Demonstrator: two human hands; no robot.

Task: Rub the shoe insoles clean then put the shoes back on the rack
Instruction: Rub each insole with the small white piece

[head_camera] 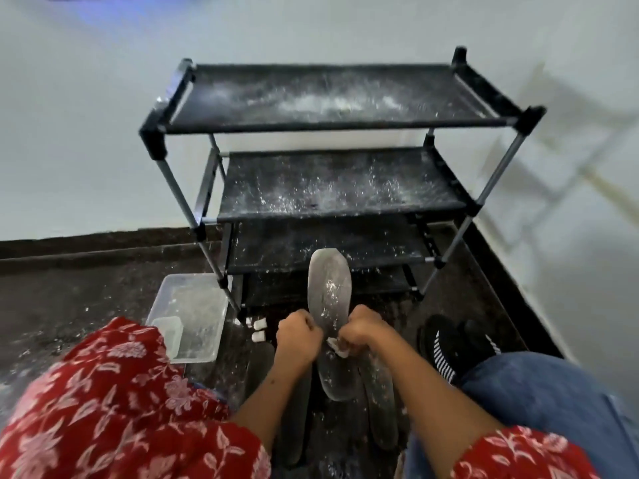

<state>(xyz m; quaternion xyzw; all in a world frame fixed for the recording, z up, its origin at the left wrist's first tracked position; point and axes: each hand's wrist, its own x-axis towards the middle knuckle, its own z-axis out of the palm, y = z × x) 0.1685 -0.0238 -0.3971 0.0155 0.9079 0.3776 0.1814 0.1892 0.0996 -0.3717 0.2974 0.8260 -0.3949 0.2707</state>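
Head view: dark speckled floor [86, 271], pale wall [103, 133]; each hand [299, 331] grips insole [328, 288].

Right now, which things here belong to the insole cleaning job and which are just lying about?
In use: grey insole held by both hands, left and right; white wipe in the right hand; spare insoles on the floor; black shoes; shoe rack.
Lying about: clear plastic tub; small white pieces.

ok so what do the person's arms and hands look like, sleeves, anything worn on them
Both forearms are bare down to the left hand and right hand, with no gloves, rings, watch or bracelets visible. Short sleeves of red fabric printed with white and pink flowers end near the elbows.
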